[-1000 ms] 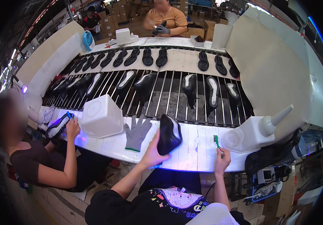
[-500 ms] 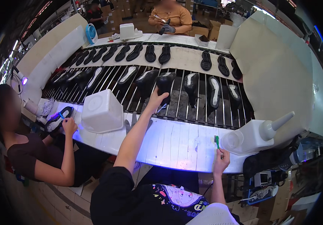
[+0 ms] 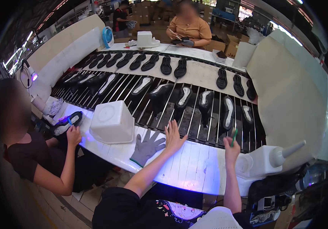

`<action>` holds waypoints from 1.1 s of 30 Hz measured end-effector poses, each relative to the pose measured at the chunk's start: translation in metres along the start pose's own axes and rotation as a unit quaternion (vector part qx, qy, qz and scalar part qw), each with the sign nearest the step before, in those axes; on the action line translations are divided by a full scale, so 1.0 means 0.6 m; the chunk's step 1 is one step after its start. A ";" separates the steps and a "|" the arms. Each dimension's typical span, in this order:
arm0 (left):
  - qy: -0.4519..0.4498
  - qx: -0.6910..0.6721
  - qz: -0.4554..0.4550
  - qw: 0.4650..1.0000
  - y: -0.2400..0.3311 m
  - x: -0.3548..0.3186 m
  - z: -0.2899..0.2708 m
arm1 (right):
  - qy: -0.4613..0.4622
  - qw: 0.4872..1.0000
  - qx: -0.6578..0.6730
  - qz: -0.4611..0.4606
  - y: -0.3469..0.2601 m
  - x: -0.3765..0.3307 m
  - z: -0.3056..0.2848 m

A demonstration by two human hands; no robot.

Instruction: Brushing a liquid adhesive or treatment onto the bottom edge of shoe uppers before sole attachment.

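Note:
My left hand [image 3: 174, 138] is open with its fingers spread, by the near edge of the metal-rod rack [image 3: 136, 110]. It holds nothing. Just beyond its fingertips a black shoe upper [image 3: 182, 100] lies sole-side up, with a white strip along its bottom. My right hand [image 3: 231, 152] is closed round a green-handled brush [image 3: 234, 136], raised near the rack's edge; its bristles are blurred. Close beyond the brush lies another black upper [image 3: 228, 110] with a white strip. A grey glove [image 3: 147, 148] rests flat on the white table, left of my left hand.
A white square tub [image 3: 110, 122] stands left of the glove. At right is a white bottle [image 3: 265, 162] with a long nozzle, beside a clear cup [image 3: 244, 163]. Black soles [image 3: 180, 68] line the beige strip beyond. A co-worker [image 3: 38, 160] brushes a shoe at left; another person [image 3: 190, 24] works opposite.
My left hand has let go of a shoe upper on the rods and drawn back, its fingers now spread. My right hand has lifted the brush from beside the cup toward the rack. The view has shifted.

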State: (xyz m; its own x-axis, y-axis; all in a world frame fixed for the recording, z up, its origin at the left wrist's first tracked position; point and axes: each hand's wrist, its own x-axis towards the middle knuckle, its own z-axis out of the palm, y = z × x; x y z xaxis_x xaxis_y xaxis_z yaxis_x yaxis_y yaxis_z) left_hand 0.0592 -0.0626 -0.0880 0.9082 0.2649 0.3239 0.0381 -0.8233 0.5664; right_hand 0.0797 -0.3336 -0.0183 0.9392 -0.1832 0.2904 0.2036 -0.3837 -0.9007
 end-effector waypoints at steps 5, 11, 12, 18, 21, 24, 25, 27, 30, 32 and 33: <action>-0.046 0.041 -0.022 0.998 0.019 0.001 -0.009 | 0.050 0.970 -0.231 0.062 0.071 0.147 0.065; -0.077 0.095 -0.057 0.991 0.021 0.003 -0.015 | 0.036 0.959 -0.275 0.054 0.101 0.167 0.091; -0.084 0.099 -0.066 0.989 0.021 0.005 -0.015 | 0.015 0.965 -0.251 0.075 0.105 0.168 0.097; -0.081 0.111 -0.054 0.989 0.032 0.013 -0.009 | 0.026 0.939 -0.328 0.096 0.113 0.191 0.110; -0.087 0.109 -0.068 0.988 0.025 0.007 -0.010 | 0.024 0.941 -0.312 0.133 0.064 0.207 0.117; -0.096 0.109 -0.071 0.987 0.031 0.004 -0.012 | 0.030 0.946 -0.300 0.123 0.046 0.232 0.092; -0.096 0.108 -0.070 0.987 0.034 0.006 -0.013 | 0.033 0.949 -0.293 0.114 0.032 0.231 0.074; -0.110 0.096 -0.078 0.986 0.038 0.004 -0.016 | 0.045 0.972 -0.212 0.095 0.016 0.225 0.042; -0.099 0.059 -0.074 0.991 0.042 0.007 -0.018 | 0.025 0.994 -0.038 0.096 0.006 0.205 -0.022; -0.052 0.041 -0.029 0.997 0.032 0.004 -0.016 | -0.023 0.981 0.112 0.154 -0.039 0.156 -0.052; -0.026 0.016 0.018 0.999 0.025 0.003 -0.014 | -0.060 0.969 0.182 0.157 -0.051 0.134 -0.066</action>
State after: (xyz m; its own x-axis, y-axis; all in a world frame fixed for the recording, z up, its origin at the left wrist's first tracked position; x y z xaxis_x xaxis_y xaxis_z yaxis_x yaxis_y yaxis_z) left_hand 0.0578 -0.0702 -0.0724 0.9297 0.2084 0.3035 0.0168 -0.8476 0.5304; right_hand 0.1380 -0.3721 0.0454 0.9916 -0.1238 -0.0367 -0.0342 0.0221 -0.9992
